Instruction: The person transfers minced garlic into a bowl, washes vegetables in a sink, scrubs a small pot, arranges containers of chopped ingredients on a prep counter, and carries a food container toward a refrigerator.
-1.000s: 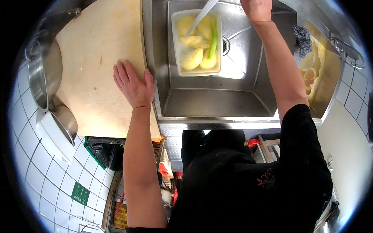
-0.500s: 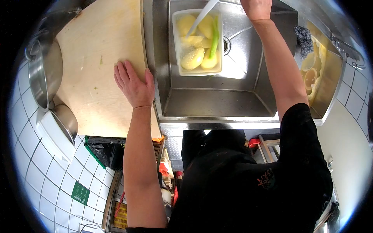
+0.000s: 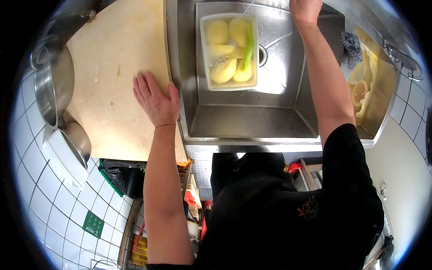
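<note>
My left hand [image 3: 156,101] lies flat on the pale wooden board [image 3: 112,58], close to its right edge, fingers stretched out and holding nothing. My right hand [image 3: 306,11] reaches to the far side of the metal sink [image 3: 252,121]; its fingers are cut off by the top of the view, so what they touch is hidden. In the sink stands a white rectangular tub [image 3: 204,58] of water with several peeled potatoes [image 3: 222,71] in it. A long green vegetable piece [image 3: 248,47] lies among them, along the tub's right side.
A dark scouring pad [image 3: 352,48] sits on the sink's right rim, beside a metal basin [image 3: 371,114] with yellowish contents. Steel pots [image 3: 58,76] and a white tray [image 3: 65,157] stand left of the board. Below it is a black-lined bin [image 3: 126,175].
The white stream that ran down into the tub is gone, and the water's surface is calmer. My right hand has shifted slightly right; my left hand stays on the board.
</note>
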Tool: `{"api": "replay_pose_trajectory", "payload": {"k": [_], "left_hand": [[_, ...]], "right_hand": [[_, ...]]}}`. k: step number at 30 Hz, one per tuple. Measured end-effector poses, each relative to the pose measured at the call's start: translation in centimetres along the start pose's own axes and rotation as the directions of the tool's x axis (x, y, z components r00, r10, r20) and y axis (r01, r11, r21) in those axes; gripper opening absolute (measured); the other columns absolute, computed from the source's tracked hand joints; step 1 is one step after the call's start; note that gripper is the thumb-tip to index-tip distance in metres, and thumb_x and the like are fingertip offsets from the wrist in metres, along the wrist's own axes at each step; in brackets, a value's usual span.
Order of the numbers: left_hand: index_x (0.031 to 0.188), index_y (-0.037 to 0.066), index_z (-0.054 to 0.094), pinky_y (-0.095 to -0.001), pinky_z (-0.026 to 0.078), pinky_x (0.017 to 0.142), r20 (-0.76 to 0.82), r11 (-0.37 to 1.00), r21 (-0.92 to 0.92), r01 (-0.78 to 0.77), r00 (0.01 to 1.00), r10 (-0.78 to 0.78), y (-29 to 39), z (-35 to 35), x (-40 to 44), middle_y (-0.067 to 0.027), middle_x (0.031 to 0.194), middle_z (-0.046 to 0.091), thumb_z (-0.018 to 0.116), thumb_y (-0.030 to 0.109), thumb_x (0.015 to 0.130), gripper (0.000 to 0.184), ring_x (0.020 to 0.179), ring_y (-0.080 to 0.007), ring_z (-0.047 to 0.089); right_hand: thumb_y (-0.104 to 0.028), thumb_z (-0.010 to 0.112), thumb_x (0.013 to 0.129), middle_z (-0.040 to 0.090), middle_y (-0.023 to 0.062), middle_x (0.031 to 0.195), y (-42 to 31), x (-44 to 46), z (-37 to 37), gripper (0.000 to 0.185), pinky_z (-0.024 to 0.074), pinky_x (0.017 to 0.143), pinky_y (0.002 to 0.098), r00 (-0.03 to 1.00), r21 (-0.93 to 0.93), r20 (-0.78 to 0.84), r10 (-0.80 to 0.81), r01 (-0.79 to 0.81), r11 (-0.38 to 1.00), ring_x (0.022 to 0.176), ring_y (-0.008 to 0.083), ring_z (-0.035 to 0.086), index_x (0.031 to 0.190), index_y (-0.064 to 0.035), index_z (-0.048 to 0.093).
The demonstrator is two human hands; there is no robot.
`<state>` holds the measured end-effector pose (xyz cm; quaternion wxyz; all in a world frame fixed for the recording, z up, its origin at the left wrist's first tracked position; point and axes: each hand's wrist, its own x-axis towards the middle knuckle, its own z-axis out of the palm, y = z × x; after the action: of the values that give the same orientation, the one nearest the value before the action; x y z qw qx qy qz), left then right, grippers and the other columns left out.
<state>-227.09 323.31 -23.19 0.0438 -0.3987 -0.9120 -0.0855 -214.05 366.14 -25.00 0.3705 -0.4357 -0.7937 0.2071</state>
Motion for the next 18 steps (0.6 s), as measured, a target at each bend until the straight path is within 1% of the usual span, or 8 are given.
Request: {"api": "replay_pose_trajectory", "payload": {"k": [4,7,8,11,12,15,16,18], "left_hand": [[0.146,-0.004,0.039,-0.0541,0.023,0.12,0.017,1.0,-0.003,0.012,1.0,-0.012,0.1,-0.2,0.1,-0.0265,0.153,0.036,0.062,0.032,0.091,0.07,0.143,-0.044,0.03],[0.147,-0.005,0.039,-0.0539,0.022,0.12,0.012,1.0,0.006,0.014,1.0,-0.014,0.1,-0.1,0.0,-0.0263,0.153,0.036,0.063,0.031,0.091,0.071,0.144,-0.0437,0.03],[0.147,-0.005,0.039,-0.0539,0.022,0.12,0.013,1.0,-0.003,0.016,1.0,-0.016,0.2,-0.2,0.1,-0.0263,0.153,0.036,0.063,0.031,0.091,0.071,0.144,-0.0437,0.03],[0.147,-0.004,0.039,-0.0539,0.022,0.12,0.013,1.0,-0.015,0.02,1.0,-0.02,0.2,-0.3,0.1,-0.0262,0.153,0.036,0.063,0.031,0.09,0.071,0.144,-0.0439,0.029],[0.147,-0.004,0.039,-0.054,0.022,0.12,0.011,1.0,-0.01,0.019,1.0,-0.019,0.3,-0.4,0.1,-0.0262,0.153,0.036,0.063,0.03,0.09,0.07,0.144,-0.044,0.029],[0.147,-0.004,0.039,-0.0541,0.022,0.12,0.007,1.0,-0.017,0.021,1.0,-0.021,0.3,-0.3,0.1,-0.0264,0.154,0.035,0.062,0.03,0.091,0.07,0.145,-0.0443,0.029],[0.147,-0.004,0.039,-0.0542,0.021,0.12,0.006,0.999,-0.021,0.024,1.0,-0.024,0.2,-0.3,0.1,-0.0265,0.154,0.035,0.062,0.03,0.091,0.07,0.145,-0.0445,0.029],[0.148,-0.005,0.038,-0.0542,0.022,0.12,0.0,1.0,-0.025,0.017,1.0,-0.017,0.1,-0.4,0.0,-0.0268,0.154,0.035,0.062,0.031,0.092,0.07,0.145,-0.0446,0.029]], "right_hand": [[-0.021,0.066,0.096,0.062,0.0278,0.081,-0.9,0.2,-0.6,0.021,0.0489,0.065,0.0428,0.994,0.006,0.034,0.105,-0.105,0.994,0.069,0.0429,0.059,0.095,-0.0003,0.071],[-0.02,0.067,0.096,0.061,0.028,0.08,-0.6,0.3,-0.7,0.022,0.048,0.063,0.0424,0.998,-0.008,0.024,0.05,-0.05,0.999,0.067,0.0437,0.056,0.093,0.0006,0.07],[-0.02,0.067,0.096,0.06,0.0281,0.079,-0.8,0.3,-0.6,0.021,0.0477,0.062,0.0422,0.999,0.029,0.005,0.038,-0.038,0.999,0.067,0.0447,0.055,0.091,0.001,0.069],[-0.019,0.067,0.096,0.061,0.0282,0.079,-1.2,0.2,-0.9,0.021,0.0478,0.062,0.0423,0.998,0.038,0.019,0.062,-0.063,0.997,0.068,0.0449,0.057,0.091,0.0011,0.069],[-0.02,0.066,0.096,0.063,0.0276,0.082,-1.0,0.3,-0.8,0.021,0.0493,0.063,0.0425,0.998,0.022,0.032,0.06,-0.061,0.998,0.07,0.0445,0.06,0.095,0.0004,0.07],[-0.022,0.067,0.096,0.067,0.0266,0.088,-2.0,0.2,-0.9,0.024,0.0512,0.064,0.0433,0.996,0.056,-0.058,-0.073,0.076,0.996,0.074,0.0444,0.064,0.1,0.0016,0.07],[-0.021,0.065,0.097,0.068,0.0259,0.091,-2.4,-0.1,-1.2,0.025,0.053,0.068,0.0458,0.999,0.067,-0.043,0.021,-0.019,0.998,0.079,0.0447,0.065,0.101,0.0029,0.069],[-0.02,0.068,0.093,0.068,0.0223,0.106,-1.2,-1.9,-0.9,0.027,0.0549,0.079,0.0425,0.989,0.127,-0.066,0.133,-0.124,0.984,0.091,0.0371,0.067,0.111,0.0,0.069]]}}
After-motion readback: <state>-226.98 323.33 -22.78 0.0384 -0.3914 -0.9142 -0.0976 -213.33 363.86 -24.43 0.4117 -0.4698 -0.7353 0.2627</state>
